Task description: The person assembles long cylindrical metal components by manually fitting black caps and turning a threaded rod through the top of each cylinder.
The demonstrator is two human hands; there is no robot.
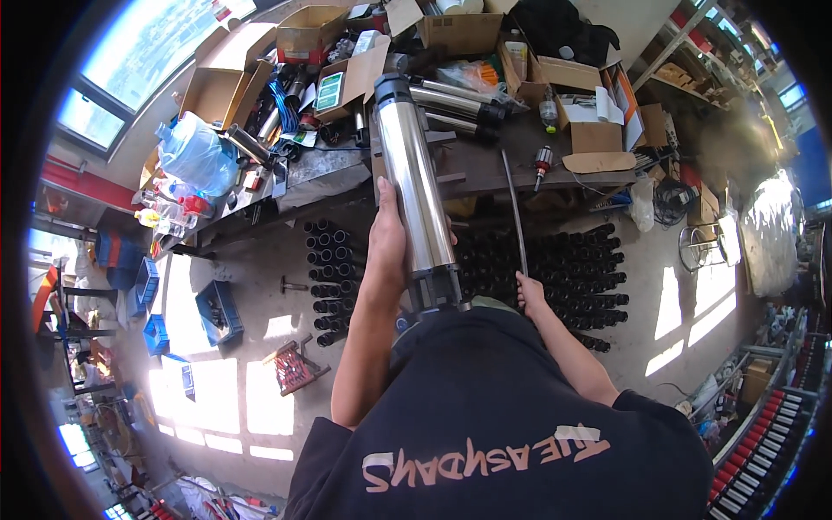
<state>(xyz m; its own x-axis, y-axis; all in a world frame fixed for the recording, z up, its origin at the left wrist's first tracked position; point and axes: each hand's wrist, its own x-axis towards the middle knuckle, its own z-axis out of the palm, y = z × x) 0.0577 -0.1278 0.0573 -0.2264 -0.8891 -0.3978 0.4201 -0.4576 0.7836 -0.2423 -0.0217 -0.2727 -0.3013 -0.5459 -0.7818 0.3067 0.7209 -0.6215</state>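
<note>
My left hand point(387, 238) is wrapped round a shiny steel cylinder point(414, 186) with a dark cap at its top and a dark, slotted end piece near my body. It looks like a submersible pump or motor body. The cylinder stands tilted in front of me, its upper end over the workbench's edge. In my right hand point(531, 293) is the near end of a long, thin metal rod point(513, 204). The rod points away from me toward the bench, apart from the cylinder.
A cluttered workbench point(468, 165) spans the far side, with cardboard boxes point(459, 33), more steel cylinders point(455, 100) and a big plastic water bottle point(195, 154). Rows of black cylindrical parts point(576, 282) stand below it. Blue crates point(218, 312) and a small stool point(295, 367) are at left.
</note>
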